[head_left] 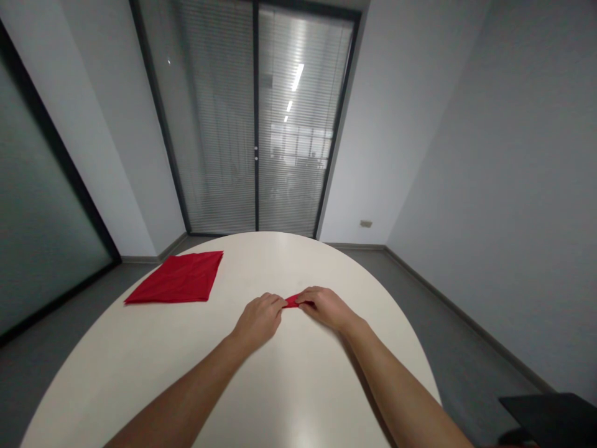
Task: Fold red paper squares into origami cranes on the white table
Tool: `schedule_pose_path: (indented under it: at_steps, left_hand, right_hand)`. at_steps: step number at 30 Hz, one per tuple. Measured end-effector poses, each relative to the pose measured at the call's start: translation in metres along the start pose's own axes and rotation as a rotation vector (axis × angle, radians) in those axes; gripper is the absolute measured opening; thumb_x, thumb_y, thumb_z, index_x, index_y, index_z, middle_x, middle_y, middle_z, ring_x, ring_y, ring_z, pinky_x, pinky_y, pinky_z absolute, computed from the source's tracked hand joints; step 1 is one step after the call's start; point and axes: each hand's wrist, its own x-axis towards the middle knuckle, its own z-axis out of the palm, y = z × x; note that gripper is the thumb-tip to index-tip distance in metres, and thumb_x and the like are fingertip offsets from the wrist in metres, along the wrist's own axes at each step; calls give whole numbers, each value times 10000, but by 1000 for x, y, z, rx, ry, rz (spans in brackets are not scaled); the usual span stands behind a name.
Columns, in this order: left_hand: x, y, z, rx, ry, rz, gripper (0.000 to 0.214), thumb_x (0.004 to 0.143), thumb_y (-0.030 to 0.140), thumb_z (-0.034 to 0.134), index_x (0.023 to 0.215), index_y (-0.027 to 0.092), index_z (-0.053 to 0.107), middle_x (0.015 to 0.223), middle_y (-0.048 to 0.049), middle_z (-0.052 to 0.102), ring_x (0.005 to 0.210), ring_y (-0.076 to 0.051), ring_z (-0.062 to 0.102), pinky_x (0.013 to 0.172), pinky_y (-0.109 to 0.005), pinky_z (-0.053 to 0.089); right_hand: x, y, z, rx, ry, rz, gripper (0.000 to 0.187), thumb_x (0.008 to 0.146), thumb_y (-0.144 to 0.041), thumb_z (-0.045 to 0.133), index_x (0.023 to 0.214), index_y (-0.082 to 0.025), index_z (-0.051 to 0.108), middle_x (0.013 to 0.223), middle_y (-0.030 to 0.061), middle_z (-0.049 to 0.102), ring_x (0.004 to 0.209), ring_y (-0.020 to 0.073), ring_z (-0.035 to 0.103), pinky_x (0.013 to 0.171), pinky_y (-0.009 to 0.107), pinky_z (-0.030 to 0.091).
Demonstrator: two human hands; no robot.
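Note:
Between my two hands, over the middle of the table, a small narrow piece of folded red cloth (292, 302) shows. My left hand (262, 317) has its fingers closed on the cloth's left end. At the other end, my right hand (325, 306) pinches the cloth between thumb and fingers. Both hands cover much of the piece, so its full shape is hidden. A larger red cloth (180, 278) lies flat and folded at the table's left side, apart from both hands.
The white round table (280, 261) spreads under my arms. Beyond its far edge stands a dark-framed glass door (256, 186) with blinds. A black object (555, 414), perhaps part of a chair, is at the lower right. Grey walls (513, 186) rise on the right.

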Motion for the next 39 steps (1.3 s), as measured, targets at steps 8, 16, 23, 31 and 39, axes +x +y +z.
schedule_pose_path:
  at_steps: [8, 16, 23, 31, 39]
  left_hand:
    - [1, 1, 0, -1, -14, -48, 251, 959, 138, 513, 1071, 212, 725, 1083, -47, 742, 1032, -224, 626, 921, -348, 506]
    - [1, 0, -1, 42, -37, -55, 269, 957, 118, 495, 1097, 207, 707, 1065, -55, 740, 1018, -221, 625, 906, -341, 496]
    - [1, 3, -3, 63, -9, -66, 246, 978, 183, 479, 1094, 195, 696, 1045, -80, 723, 986, -235, 623, 868, -355, 496]
    - [2, 5, -3, 101, -11, -101, 229, 954, 128, 490, 1040, 192, 693, 1006, -72, 723, 968, -236, 633, 845, -349, 487]
    - [1, 8, -7, 132, 33, -113, 199, 975, 203, 493, 1046, 197, 679, 972, -71, 717, 934, -236, 632, 817, -350, 472]
  right_hand:
    - [3, -3, -3, -104, -70, -9, 257, 937, -168, 539, 1044, -235, 764, 1054, 46, 764, 937, 179, 702, 853, 264, 503]
    - [7, -13, -6, -217, -113, -2, 300, 888, -129, 542, 1069, -244, 752, 1058, 36, 770, 902, 169, 712, 789, 243, 492]
    - [9, -11, -2, -251, -76, 8, 332, 921, -170, 525, 1163, -278, 726, 1028, 42, 770, 835, 171, 709, 732, 248, 477]
    - [12, -17, -1, -317, -36, -24, 367, 888, -123, 545, 1222, -221, 663, 1023, 64, 760, 855, 203, 697, 832, 305, 471]
    - [12, -13, 2, -279, 0, -83, 212, 999, -241, 518, 1078, -206, 712, 942, 66, 755, 849, 187, 681, 831, 309, 460]
